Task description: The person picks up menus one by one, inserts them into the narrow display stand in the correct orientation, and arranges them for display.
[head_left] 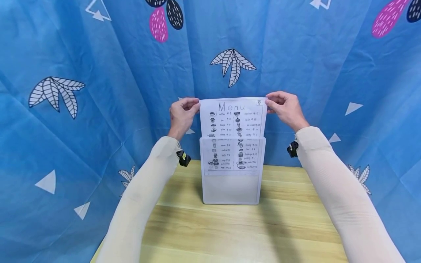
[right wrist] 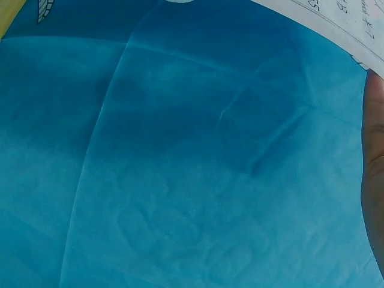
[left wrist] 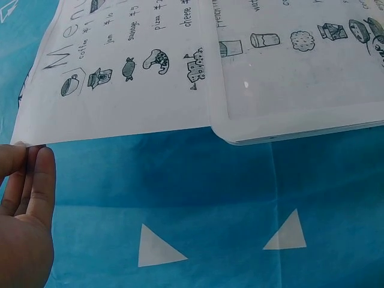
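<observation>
Menu sheet held by its top corners, half seated in an upright clear holder on a wooden table.

Head view: light wooden table (head_left: 236,230), enclosed by a blue patterned curtain (head_left: 82,128). Translucent holder (head_left: 231,190) stands upright near the table's far edge; the menu sheet (head_left: 232,117) sits in it, upper half above the rim. Left hand (head_left: 182,115) pinches the top left corner, right hand (head_left: 285,109) the top right, fingers curled onto the paper's edge. Left wrist view: adds close detail of the sheet (left wrist: 126,72), its drawings and handwriting, the holder's corner (left wrist: 288,96), and fingers (left wrist: 36,180) meeting the paper's corner. Right wrist view: mostly curtain (right wrist: 180,168); a sliver of the sheet (right wrist: 348,24) and the hand's edge (right wrist: 373,180), grip not discernible here.
</observation>
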The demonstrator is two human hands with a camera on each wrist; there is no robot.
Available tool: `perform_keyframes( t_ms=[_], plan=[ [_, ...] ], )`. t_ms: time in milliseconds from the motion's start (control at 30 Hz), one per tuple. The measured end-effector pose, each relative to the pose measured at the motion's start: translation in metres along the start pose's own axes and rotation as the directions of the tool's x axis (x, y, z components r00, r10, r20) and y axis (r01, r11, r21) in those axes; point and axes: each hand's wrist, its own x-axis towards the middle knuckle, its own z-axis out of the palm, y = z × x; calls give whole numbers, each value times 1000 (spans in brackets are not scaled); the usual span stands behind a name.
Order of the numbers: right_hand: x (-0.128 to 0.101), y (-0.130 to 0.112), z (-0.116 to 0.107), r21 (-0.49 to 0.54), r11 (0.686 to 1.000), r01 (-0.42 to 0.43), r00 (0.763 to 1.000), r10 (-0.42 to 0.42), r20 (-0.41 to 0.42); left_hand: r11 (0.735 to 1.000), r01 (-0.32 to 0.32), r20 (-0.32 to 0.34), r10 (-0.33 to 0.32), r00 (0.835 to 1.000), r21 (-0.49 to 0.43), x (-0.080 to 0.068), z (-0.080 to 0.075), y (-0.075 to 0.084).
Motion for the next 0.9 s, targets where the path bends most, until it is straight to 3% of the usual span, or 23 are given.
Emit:
perform_keyframes(
  t_ms=[900],
  plan=[
    [-8,11,8,-21,999,-44,999,44,8,999,39,23,-39,999,14,-10,0,-15]
  ],
)
